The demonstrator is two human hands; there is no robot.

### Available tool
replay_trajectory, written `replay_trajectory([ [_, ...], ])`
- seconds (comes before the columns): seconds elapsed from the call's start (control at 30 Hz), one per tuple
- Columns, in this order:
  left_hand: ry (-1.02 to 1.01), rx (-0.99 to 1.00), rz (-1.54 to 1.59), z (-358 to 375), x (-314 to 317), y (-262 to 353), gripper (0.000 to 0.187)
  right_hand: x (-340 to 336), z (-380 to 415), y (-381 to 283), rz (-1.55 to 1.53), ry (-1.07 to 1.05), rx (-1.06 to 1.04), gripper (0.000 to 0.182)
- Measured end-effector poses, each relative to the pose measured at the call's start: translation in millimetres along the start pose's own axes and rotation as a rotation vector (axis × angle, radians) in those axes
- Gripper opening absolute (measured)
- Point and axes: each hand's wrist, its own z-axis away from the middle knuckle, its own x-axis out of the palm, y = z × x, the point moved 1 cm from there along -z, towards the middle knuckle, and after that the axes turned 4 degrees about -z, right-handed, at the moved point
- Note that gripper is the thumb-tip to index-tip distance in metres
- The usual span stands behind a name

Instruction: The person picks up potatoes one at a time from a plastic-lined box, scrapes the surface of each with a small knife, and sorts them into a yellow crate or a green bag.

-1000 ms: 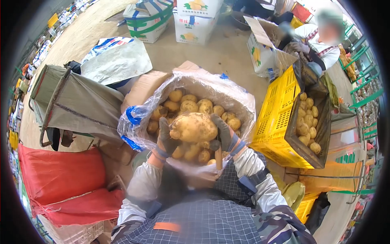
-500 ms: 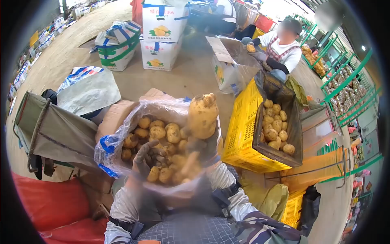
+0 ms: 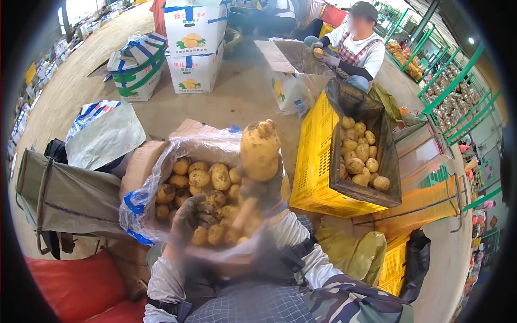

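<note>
A large knobbly potato [image 3: 260,152] stands upright over the right part of a box lined with clear plastic [image 3: 141,212]. My right hand [image 3: 264,188], in a dark glove, is closed round its lower end. My left hand [image 3: 189,218], also gloved, is inside the box at its near left, touching or just above the smaller potatoes [image 3: 219,176]; its fingers are bent and partly spread, and nothing shows in them. The near part of the box is blurred.
A yellow crate [image 3: 312,161] with a black liner and several potatoes [image 3: 355,164] is on the right. Beyond it a person [image 3: 358,48] holds a potato at an open carton [image 3: 291,89]. White cartons [image 3: 194,70] are stacked behind; a grey cloth-covered frame [image 3: 75,196] stands left.
The view has shifted slightly, so the surroundings sit further left. The large potato remains upright in my right hand. My left hand stays low over the potatoes with little change.
</note>
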Motion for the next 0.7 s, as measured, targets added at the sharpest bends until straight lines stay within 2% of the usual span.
replay_trajectory([
  [0.1,-0.041,0.053,-0.022,1.0,2.0,1.2,0.074,-5.9,-2.2,2.9,0.059,0.059,-0.030,0.071],
  [0.2,-0.033,0.063,-0.034,-1.0,-0.9,-3.5,0.080,-26.1,-8.7,-2.9,0.042,-0.048,0.075,0.079],
  [0.4,-0.020,0.023,-0.047,0.4,-0.9,-2.5,0.072,-29.5,-7.9,-2.2,0.144,0.080,0.080,0.080],
  [0.47,-0.010,0.004,-0.073,1.2,1.5,1.3,0.067,-38.4,-9.4,-0.5,0.490,0.178,-0.079,0.079],
  [0.53,-0.002,-0.012,-0.098,3.2,3.8,5.6,0.064,-38.3,-7.7,1.9,0.450,0.186,-0.121,0.072],
  [0.6,0.005,-0.026,-0.115,4.1,6.8,7.1,0.061,4.7,-3.4,12.1,0.029,0.108,-0.037,0.064],
  [0.7,-0.011,-0.017,-0.137,3.9,5.6,3.5,0.059,-20.0,-7.7,4.1,0.086,0.008,0.076,0.073],
])
